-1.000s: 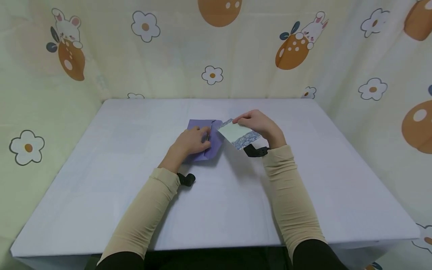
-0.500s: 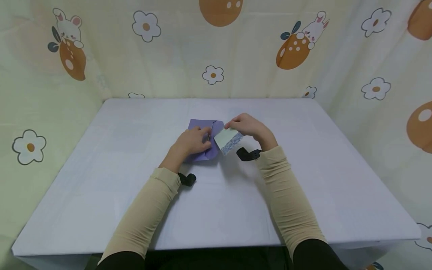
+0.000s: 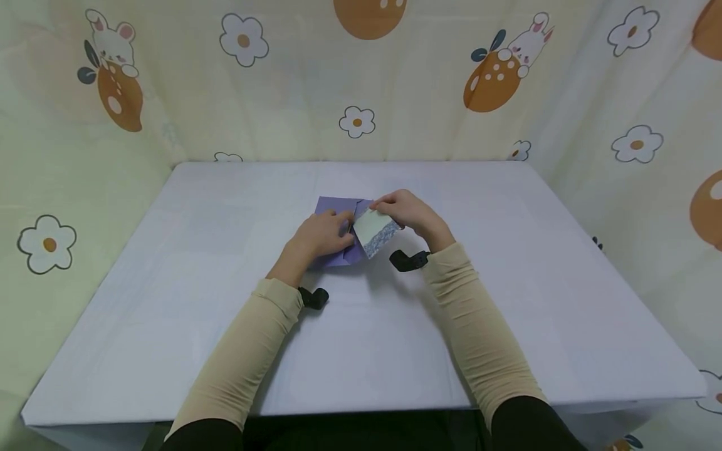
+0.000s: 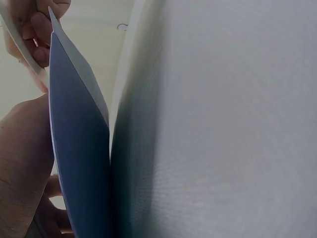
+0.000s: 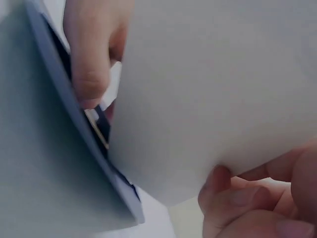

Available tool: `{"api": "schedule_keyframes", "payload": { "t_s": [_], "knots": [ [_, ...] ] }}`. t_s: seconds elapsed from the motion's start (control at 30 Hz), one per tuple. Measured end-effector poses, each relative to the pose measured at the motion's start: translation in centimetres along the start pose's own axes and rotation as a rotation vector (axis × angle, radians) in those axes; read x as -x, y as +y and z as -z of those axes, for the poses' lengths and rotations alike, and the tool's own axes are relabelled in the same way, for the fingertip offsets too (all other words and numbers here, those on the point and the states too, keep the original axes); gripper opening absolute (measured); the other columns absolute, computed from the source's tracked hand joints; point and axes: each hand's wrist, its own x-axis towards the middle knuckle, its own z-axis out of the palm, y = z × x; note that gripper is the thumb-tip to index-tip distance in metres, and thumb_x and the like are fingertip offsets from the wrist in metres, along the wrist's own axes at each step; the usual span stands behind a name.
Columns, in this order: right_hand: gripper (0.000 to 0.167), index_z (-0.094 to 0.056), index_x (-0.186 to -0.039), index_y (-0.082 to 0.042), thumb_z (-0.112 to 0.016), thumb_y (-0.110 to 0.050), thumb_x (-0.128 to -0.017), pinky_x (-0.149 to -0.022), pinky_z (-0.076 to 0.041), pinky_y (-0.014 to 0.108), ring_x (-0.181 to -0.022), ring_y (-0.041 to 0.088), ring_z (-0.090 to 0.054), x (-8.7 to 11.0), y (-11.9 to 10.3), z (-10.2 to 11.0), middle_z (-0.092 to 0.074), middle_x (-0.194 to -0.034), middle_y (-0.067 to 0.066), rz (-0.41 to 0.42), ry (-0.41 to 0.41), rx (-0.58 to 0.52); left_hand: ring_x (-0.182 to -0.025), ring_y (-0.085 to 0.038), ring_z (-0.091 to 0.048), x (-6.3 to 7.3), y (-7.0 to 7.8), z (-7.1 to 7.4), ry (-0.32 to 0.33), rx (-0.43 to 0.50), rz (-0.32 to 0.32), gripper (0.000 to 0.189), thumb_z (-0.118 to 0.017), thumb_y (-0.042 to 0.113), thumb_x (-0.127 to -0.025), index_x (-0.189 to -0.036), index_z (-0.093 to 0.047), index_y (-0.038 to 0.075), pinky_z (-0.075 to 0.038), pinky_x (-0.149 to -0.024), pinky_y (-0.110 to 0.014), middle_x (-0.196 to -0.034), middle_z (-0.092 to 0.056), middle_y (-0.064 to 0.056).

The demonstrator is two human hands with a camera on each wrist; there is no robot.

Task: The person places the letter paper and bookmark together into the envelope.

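A: What is gripped by the left hand [image 3: 320, 235]?

B: A flat purple paper envelope [image 3: 345, 230] is held down on the pale lilac bench [image 3: 361, 338], a little towards its far edge from the middle. The fingers are curled at the envelope's open mouth, and the flap side is lifted, as seen edge-on in the left wrist view [image 4: 79, 148].

A: And the right hand [image 3: 408, 213]?

B: A small pale green card with a blue patterned border [image 3: 375, 230] is pinched between thumb and fingers. The card is tilted, with its left corner set against the envelope's mouth; in the right wrist view [image 5: 213, 99] it is seen touching the opening. How far it is inside cannot be told.

A: What else is seen?

B: A cream curtain printed with flowers and rabbits [image 3: 361, 81] is hung behind the far edge.
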Motion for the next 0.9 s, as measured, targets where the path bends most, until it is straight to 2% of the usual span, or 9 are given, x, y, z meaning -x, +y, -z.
{"api": "schedule_keyframes", "payload": {
  "t_s": [0.1,0.2,0.33,0.47,0.67,0.9],
  "knots": [
    [0.038,-0.059,-0.127,-0.002,-0.045,-0.017,-0.095,-0.045,-0.028,0.024,-0.044,0.008,-0.031,-0.3,0.4,-0.2,-0.044,-0.058,-0.005,-0.009,-0.002,-0.034,-0.104,-0.031,-0.056,0.0,0.0,-0.1,-0.004,0.003,0.000,0.046,-0.047,0.046,-0.087,-0.130,-0.046,0.030,-0.046,-0.088,-0.047,-0.125,-0.055,-0.010],
    [0.042,-0.053,-0.133,-0.002,-0.045,-0.016,-0.095,-0.045,-0.029,0.025,-0.042,0.008,-0.030,-0.6,0.6,-0.4,-0.039,-0.053,-0.005,-0.015,-0.012,-0.034,-0.105,-0.030,-0.056,0.0,-0.1,-0.1,-0.005,0.010,-0.004,0.046,-0.047,0.045,-0.087,-0.130,-0.046,0.029,-0.046,-0.089,-0.048,-0.125,-0.055,-0.010],
    [0.049,-0.044,-0.140,-0.001,-0.046,-0.015,-0.093,-0.047,-0.034,0.027,-0.042,0.008,-0.034,-0.7,0.7,-0.3,-0.046,-0.065,-0.001,-0.012,0.006,0.008,-0.106,-0.030,-0.056,-0.1,-0.3,-0.2,0.006,0.008,-0.014,0.046,-0.046,0.046,-0.087,-0.130,-0.047,0.029,-0.045,-0.090,-0.048,-0.125,-0.055,-0.010],
    [0.048,-0.046,-0.138,-0.002,-0.045,-0.012,-0.091,-0.050,-0.038,0.028,-0.047,0.007,-0.038,-0.6,0.7,0.0,-0.052,-0.080,0.002,-0.026,0.007,0.047,-0.104,-0.030,-0.055,0.0,-0.4,-0.1,0.010,0.016,-0.021,0.044,-0.046,0.046,-0.087,-0.128,-0.047,0.029,-0.045,-0.090,-0.048,-0.123,-0.055,-0.010],
    [0.043,-0.054,-0.133,-0.005,-0.046,-0.014,-0.091,-0.059,-0.042,0.023,-0.063,0.010,-0.049,0.2,0.3,0.4,-0.058,-0.101,0.008,-0.032,-0.045,0.063,-0.102,-0.029,-0.055,0.1,-0.4,0.1,0.008,0.034,-0.010,0.044,-0.045,0.046,-0.085,-0.127,-0.047,0.031,-0.045,-0.089,-0.048,-0.120,-0.056,-0.009],
    [0.042,-0.056,-0.130,-0.001,-0.044,-0.013,-0.092,-0.059,-0.044,0.022,-0.064,0.009,-0.052,-0.1,0.7,-0.1,-0.058,-0.115,0.014,-0.029,-0.131,0.012,-0.103,-0.029,-0.055,0.1,-0.3,0.1,0.013,0.038,-0.008,0.044,-0.043,0.043,-0.085,-0.127,-0.047,0.030,-0.045,-0.090,-0.047,-0.119,-0.056,-0.008]
  ]
}}
